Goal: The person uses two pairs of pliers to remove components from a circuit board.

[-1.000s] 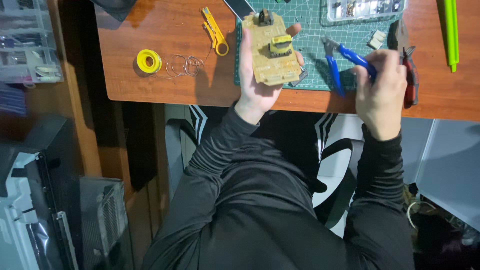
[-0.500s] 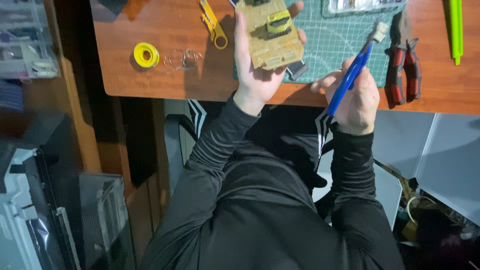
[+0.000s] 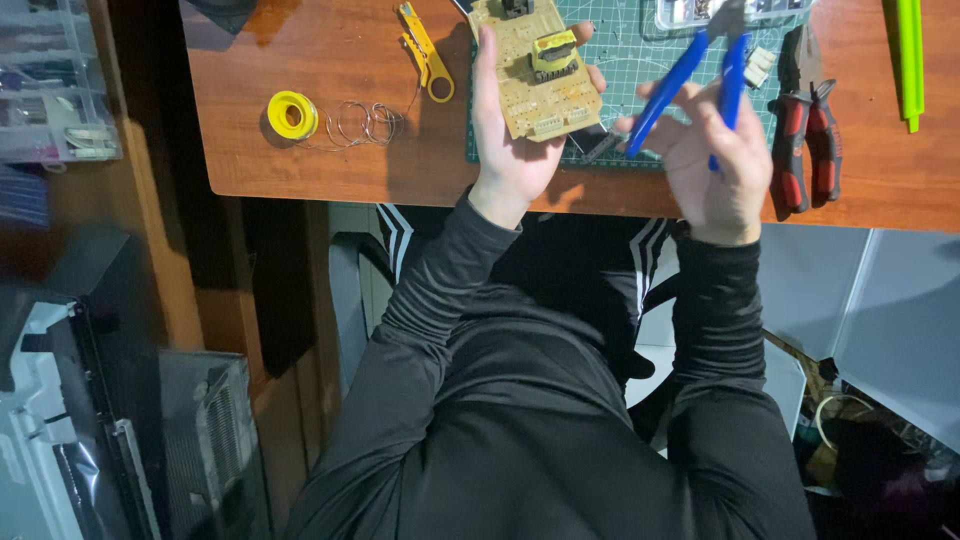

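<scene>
Far to the left, off the table [image 3: 300, 170], a clear plastic organiser box [image 3: 50, 90] sits on a darker surface, and below it some grey and white equipment I cannot make out. On the wooden table itself a yellow spool of solder wire [image 3: 291, 115] lies with a few loose silvery coils [image 3: 362, 123] trailing beside it, and just beyond that a yellow wire stripper [image 3: 424, 50] rests near the edge of a green cutting mat [image 3: 640, 70]. The left hand [image 3: 515, 150] is raised above the near edge of the mat, its fingers [image 3: 487, 70] closed around a tan circuit board [image 3: 535, 65], thumb on one long side and fingertips on the other; the board faces up, with a yellow-taped transformer [image 3: 553, 52] standing on it. Next to it the right hand [image 3: 715, 155] is wrapped around the blue handles of a pair of flush cutters [image 3: 700, 70], gripping them with the handles spread apart and the head pointing away toward a clear parts box [image 3: 730, 12] at the far edge; the cutters are near the board but not touching it. A small white connector [image 3: 760, 66] lies on the mat just past that hand. Further right, red-and-black pliers [image 3: 805, 120] lie flat on the table, and a bright green stick-like tool [image 3: 908, 60] lies near the right edge.
</scene>
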